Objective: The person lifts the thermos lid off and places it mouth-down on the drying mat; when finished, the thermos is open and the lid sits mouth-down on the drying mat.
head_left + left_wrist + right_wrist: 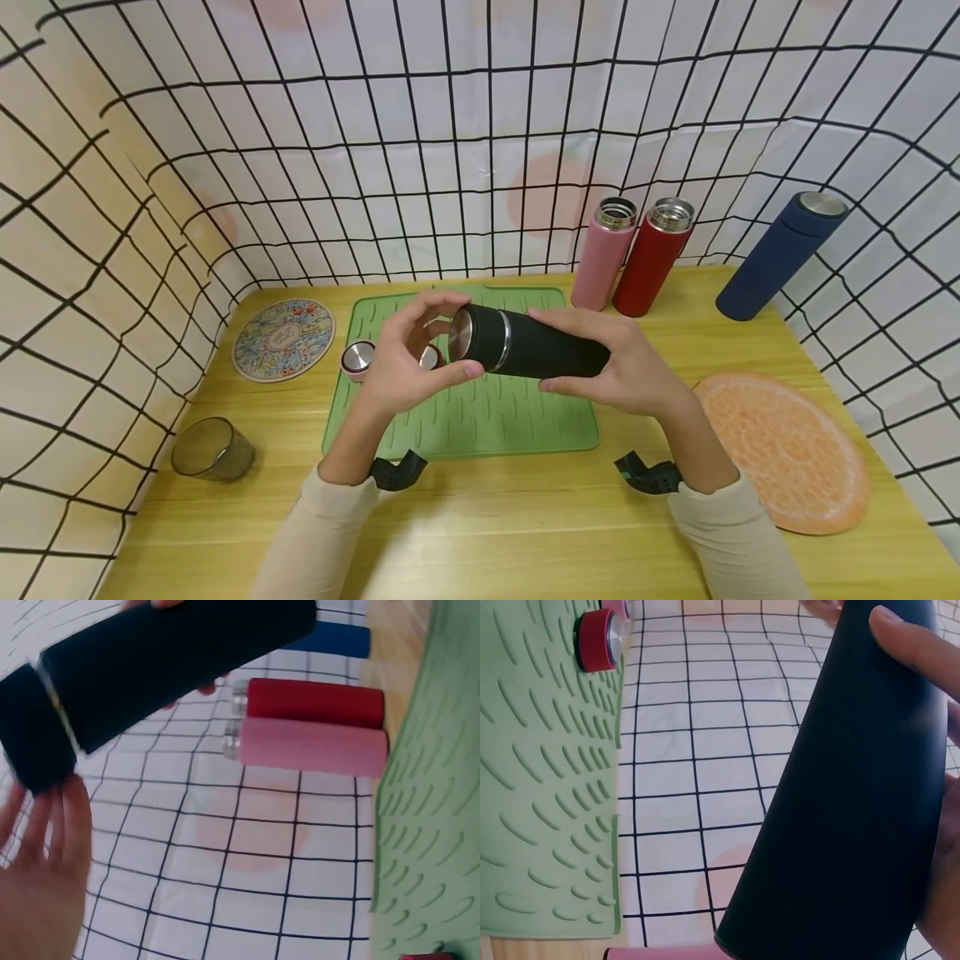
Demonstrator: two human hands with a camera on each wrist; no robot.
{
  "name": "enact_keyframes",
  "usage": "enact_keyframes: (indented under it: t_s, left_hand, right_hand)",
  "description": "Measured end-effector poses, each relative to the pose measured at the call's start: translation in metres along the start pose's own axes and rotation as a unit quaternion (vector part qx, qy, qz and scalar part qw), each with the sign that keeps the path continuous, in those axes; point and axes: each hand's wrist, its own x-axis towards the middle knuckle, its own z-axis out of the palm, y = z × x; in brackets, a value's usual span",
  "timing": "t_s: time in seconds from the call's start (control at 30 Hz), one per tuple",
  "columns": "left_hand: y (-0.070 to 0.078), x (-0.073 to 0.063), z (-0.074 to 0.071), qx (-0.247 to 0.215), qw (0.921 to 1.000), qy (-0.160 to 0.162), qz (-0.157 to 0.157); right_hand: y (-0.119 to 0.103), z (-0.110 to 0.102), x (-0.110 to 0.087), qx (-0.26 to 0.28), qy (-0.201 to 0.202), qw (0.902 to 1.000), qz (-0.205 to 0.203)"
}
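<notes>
A black thermos bottle (551,346) is held tilted on its side above the green mat (480,425). My right hand (626,358) grips its body from the right, thumb and fingers on opposite sides. At the other end, my left hand (412,350) holds the black cap (480,333) between thumb and fingers. A silver ring shows where cap and body meet. Behind the left hand on the mat sit a pink lid (357,358) and a red lid (598,639), the red one partly hidden in the head view.
A pink bottle (600,258) and a red bottle (654,258) stand lidless at the back right. Farther right is a capped blue bottle (776,258). An orange round placemat (787,450) lies right; a patterned coaster (285,340) and a tinted glass (213,450) are left.
</notes>
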Motion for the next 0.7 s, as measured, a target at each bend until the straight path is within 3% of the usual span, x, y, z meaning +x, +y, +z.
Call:
enact_keyframes:
  t_s: [0.1,0.2,0.33,0.4,0.47,0.63,0.7]
  left_hand:
    - [-0.0026,-0.0003,0.0021,0.021,0.9994,0.02,-0.016]
    - [-0.0031,0.0004,0.0002,-0.013,0.9995,-0.029,0.003]
    - [-0.0005,0.0022,-0.0034,-0.057,0.9909,-0.112,0.048]
    - [0.0003,0.0019,-0.0045,-0.066,0.9882,-0.128,0.053]
    - [0.0004,0.0012,-0.0045,-0.068,0.9902,-0.116,0.038]
    - [-0.0021,-0.0009,-0.0016,-0.019,0.9992,-0.028,-0.023]
    - [-0.003,-0.0005,-0.0013,-0.007,0.9993,-0.03,-0.023]
  right_hand:
    - [0.0017,0.0005,-0.0001,-0.006,0.0,1.0,0.005]
    - [0.0026,-0.0002,-0.0007,-0.005,0.002,0.9999,0.011]
    - [0.0025,-0.0026,-0.0012,-0.004,0.001,1.0,0.008]
    - [0.0022,-0.0035,-0.0008,-0.002,-0.003,1.0,0.002]
    - [0.0015,-0.0041,-0.0005,0.002,-0.007,1.0,-0.002]
    - [0.0006,-0.0036,-0.0005,-0.005,-0.007,1.0,0.003]
    - [0.0009,-0.0033,-0.0005,-0.007,-0.006,0.9999,0.005]
